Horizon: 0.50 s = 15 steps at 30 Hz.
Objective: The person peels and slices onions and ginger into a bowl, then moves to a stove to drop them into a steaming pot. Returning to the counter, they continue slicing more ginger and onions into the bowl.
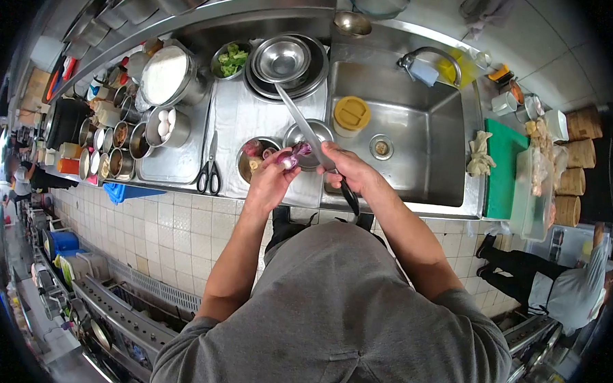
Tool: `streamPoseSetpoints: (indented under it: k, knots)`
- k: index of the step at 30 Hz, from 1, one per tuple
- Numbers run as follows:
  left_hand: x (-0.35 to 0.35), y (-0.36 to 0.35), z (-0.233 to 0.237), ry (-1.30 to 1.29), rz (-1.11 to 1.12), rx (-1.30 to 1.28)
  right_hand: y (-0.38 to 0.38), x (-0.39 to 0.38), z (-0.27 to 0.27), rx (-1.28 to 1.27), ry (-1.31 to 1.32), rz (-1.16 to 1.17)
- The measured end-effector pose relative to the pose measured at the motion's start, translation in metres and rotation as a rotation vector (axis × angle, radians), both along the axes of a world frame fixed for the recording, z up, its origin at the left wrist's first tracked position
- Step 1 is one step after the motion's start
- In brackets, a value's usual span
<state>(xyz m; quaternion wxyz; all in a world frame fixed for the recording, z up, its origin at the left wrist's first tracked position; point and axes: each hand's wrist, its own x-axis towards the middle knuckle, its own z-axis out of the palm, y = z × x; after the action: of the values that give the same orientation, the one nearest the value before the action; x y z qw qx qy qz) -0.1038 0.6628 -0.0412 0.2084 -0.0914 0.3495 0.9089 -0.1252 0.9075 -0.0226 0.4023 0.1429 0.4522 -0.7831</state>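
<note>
**Head view, centre of the frame.** You are holding a purple onion (pixel 293 154) in the air between both hands. It is hanging over the steel counter (pixel 238 119), just left of the sink (pixel 420 138). Your left hand (pixel 270 179) is pinching the onion from the left, with its fingertips (pixel 282 161) curled onto the skin. The bulb is therefore sitting at the very tip of that grip rather than deep in the palm, which is leaving its right side open to the blade. Your right hand (pixel 352 170) is wrapping its grip fully shut around the knife (pixel 304 126) where blade meets handle. The black handle end is poking out below the hand, and the long blade is pointing toward the upper left. Gripping this far forward is probably giving you close control of the heel of the blade. The heel is lying against or just beside the onion; contact cannot be told. The onion is hovering above two small bowls. The left bowl (pixel 242 163) is holding purple and pale pieces, and the right bowl (pixel 321 129) is sitting under the blade, likely so that whatever falls is dropping straight in. The scissors (pixel 210 170) are lying left of the bowls, apart from both hands.
</note>
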Motion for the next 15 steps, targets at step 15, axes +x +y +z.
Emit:
streamPoseSetpoints:
  k: [15]
  knots:
    - [-0.007,-0.015,0.001,0.066,0.033,0.044,-0.018,0.002,-0.013,0.573,0.693,0.166]
